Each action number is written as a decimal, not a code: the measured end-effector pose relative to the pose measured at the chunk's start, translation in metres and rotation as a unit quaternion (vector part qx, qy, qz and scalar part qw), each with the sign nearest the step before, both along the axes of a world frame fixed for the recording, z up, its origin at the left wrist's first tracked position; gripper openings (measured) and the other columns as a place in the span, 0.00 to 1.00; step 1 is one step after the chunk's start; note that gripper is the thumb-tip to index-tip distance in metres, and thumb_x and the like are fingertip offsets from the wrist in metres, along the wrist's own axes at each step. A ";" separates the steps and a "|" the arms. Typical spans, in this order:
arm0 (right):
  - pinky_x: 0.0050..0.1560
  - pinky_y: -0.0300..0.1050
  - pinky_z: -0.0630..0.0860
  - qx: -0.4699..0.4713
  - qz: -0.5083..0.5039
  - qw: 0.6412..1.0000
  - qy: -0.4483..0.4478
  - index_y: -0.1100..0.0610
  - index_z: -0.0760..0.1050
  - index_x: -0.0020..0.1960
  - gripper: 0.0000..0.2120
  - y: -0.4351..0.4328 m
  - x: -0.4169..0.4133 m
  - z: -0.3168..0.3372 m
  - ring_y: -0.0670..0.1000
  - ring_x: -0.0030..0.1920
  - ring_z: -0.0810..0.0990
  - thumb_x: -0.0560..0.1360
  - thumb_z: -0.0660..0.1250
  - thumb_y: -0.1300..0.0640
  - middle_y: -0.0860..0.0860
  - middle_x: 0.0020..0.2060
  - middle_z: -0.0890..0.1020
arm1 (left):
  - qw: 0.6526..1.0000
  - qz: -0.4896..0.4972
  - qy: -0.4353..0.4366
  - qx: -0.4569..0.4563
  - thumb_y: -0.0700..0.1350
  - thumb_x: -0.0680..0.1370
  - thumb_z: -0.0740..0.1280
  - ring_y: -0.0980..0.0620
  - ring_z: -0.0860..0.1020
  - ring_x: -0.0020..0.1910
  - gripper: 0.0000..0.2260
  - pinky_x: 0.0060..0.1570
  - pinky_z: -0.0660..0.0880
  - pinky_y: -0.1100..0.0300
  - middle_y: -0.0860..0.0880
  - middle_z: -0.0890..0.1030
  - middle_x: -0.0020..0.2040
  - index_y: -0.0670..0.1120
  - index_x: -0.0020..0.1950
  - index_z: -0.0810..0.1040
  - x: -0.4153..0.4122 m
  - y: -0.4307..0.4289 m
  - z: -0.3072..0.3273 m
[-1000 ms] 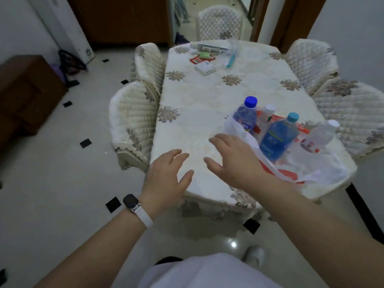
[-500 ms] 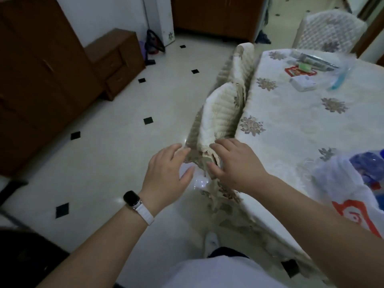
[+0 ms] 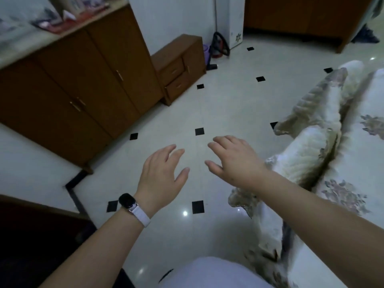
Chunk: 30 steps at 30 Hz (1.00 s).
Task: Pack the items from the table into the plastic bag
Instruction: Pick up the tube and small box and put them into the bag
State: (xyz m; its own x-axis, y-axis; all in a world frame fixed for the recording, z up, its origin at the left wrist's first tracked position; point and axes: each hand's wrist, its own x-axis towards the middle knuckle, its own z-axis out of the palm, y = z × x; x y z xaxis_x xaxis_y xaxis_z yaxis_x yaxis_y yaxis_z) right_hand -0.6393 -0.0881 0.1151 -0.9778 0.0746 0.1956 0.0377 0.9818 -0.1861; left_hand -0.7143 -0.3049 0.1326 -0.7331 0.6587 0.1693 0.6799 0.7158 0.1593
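My left hand [image 3: 163,175] and my right hand [image 3: 233,161] hover side by side over the tiled floor, both with fingers spread and nothing in them. A dark watch on a white strap sits on my left wrist. Only a strip of the table [image 3: 367,154] with its flowered white cloth shows at the right edge. The plastic bag and the bottles are out of view.
A quilted chair [image 3: 311,150] stands pushed against the table's left side, just right of my right hand. A long brown cabinet [image 3: 79,88] and a small brown drawer unit [image 3: 180,67] line the left wall. White floor tiles [image 3: 207,104] with black diamonds lie ahead.
My view has swung far to the left, away from the table. The bag and bottles have left the frame. Both hands stay spread and empty, over the floor instead of the table edge.
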 end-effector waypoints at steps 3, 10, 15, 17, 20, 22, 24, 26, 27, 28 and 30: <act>0.58 0.53 0.74 0.004 0.017 1.000 0.007 0.56 0.77 0.61 0.26 0.009 -0.044 -0.001 0.58 0.60 0.77 0.75 0.55 0.39 0.54 0.60 0.80 | 1.000 0.018 -0.001 0.001 0.58 0.77 0.59 0.46 0.72 0.66 0.23 0.64 0.68 0.48 0.46 0.74 0.68 0.48 0.69 0.73 -0.035 0.005 0.001; 0.56 0.52 0.74 0.012 -0.004 1.000 0.022 0.57 0.78 0.57 0.25 0.034 -0.146 -0.023 0.59 0.57 0.78 0.74 0.55 0.39 0.53 0.56 0.81 | 0.999 0.017 -0.025 0.013 0.58 0.78 0.58 0.46 0.71 0.66 0.24 0.65 0.68 0.46 0.46 0.74 0.68 0.48 0.69 0.73 -0.149 0.023 -0.027; 0.56 0.53 0.73 0.040 -0.047 0.998 0.000 0.57 0.78 0.58 0.25 0.048 -0.230 -0.033 0.59 0.58 0.78 0.74 0.56 0.40 0.53 0.56 0.81 | 0.998 -0.040 -0.024 0.038 0.58 0.77 0.58 0.44 0.73 0.65 0.24 0.64 0.69 0.46 0.44 0.75 0.67 0.47 0.68 0.74 -0.259 0.046 -0.043; 0.56 0.53 0.74 0.042 -0.081 0.996 -0.012 0.57 0.78 0.57 0.26 0.052 -0.265 -0.026 0.59 0.58 0.78 0.74 0.55 0.39 0.53 0.57 0.81 | 0.996 -0.072 -0.029 0.048 0.57 0.77 0.59 0.44 0.73 0.64 0.23 0.64 0.68 0.47 0.44 0.75 0.66 0.47 0.67 0.75 -0.307 0.057 -0.043; 0.55 0.53 0.75 0.048 -0.130 0.990 -0.005 0.57 0.78 0.57 0.25 0.060 -0.306 -0.012 0.59 0.57 0.78 0.74 0.56 0.40 0.54 0.57 0.81 | 0.990 -0.119 -0.023 0.074 0.57 0.76 0.60 0.44 0.73 0.63 0.22 0.63 0.67 0.49 0.45 0.75 0.66 0.47 0.66 0.76 -0.373 0.080 -0.038; 0.55 0.52 0.74 0.055 -0.157 0.986 -0.004 0.57 0.78 0.57 0.25 0.071 -0.326 -0.005 0.58 0.58 0.78 0.74 0.57 0.40 0.54 0.57 0.81 | 0.984 -0.153 -0.019 0.086 0.56 0.76 0.60 0.44 0.73 0.63 0.22 0.62 0.68 0.49 0.44 0.76 0.65 0.47 0.66 0.76 -0.409 0.104 -0.035; 0.55 0.51 0.74 0.058 -0.186 0.981 -0.013 0.56 0.78 0.58 0.24 0.086 -0.337 -0.002 0.58 0.58 0.78 0.74 0.57 0.40 0.53 0.57 0.81 | 0.977 -0.187 -0.015 0.100 0.55 0.76 0.61 0.43 0.74 0.63 0.22 0.61 0.69 0.48 0.43 0.76 0.65 0.46 0.65 0.76 -0.436 0.132 -0.035; 0.56 0.51 0.73 0.058 -0.217 0.974 -0.018 0.56 0.78 0.58 0.25 0.102 -0.344 -0.003 0.58 0.58 0.78 0.74 0.57 0.40 0.53 0.58 0.80 | 0.971 -0.209 -0.020 0.117 0.55 0.76 0.62 0.42 0.74 0.63 0.22 0.61 0.70 0.47 0.43 0.76 0.65 0.45 0.65 0.77 -0.455 0.159 -0.035; 0.56 0.50 0.73 0.060 -0.231 0.971 -0.020 0.56 0.78 0.58 0.25 0.112 -0.347 -0.004 0.57 0.58 0.78 0.74 0.57 0.40 0.52 0.58 0.80 | 0.968 -0.217 -0.026 0.120 0.55 0.76 0.62 0.42 0.74 0.63 0.22 0.62 0.70 0.46 0.43 0.76 0.65 0.45 0.65 0.76 -0.461 0.172 -0.036; 0.55 0.50 0.74 0.062 -0.241 0.968 -0.021 0.55 0.78 0.58 0.24 0.120 -0.349 -0.004 0.57 0.58 0.78 0.74 0.57 0.39 0.52 0.57 0.80 | 0.966 -0.227 -0.030 0.120 0.55 0.76 0.62 0.42 0.74 0.63 0.22 0.62 0.69 0.46 0.43 0.76 0.65 0.45 0.66 0.76 -0.466 0.184 -0.037; 0.55 0.49 0.74 0.063 -0.256 0.964 -0.023 0.55 0.78 0.58 0.24 0.141 -0.355 -0.008 0.57 0.58 0.78 0.74 0.57 0.39 0.52 0.57 0.80 | 0.962 -0.245 -0.034 0.116 0.55 0.76 0.62 0.41 0.74 0.63 0.22 0.63 0.69 0.46 0.42 0.76 0.65 0.45 0.66 0.76 -0.476 0.212 -0.040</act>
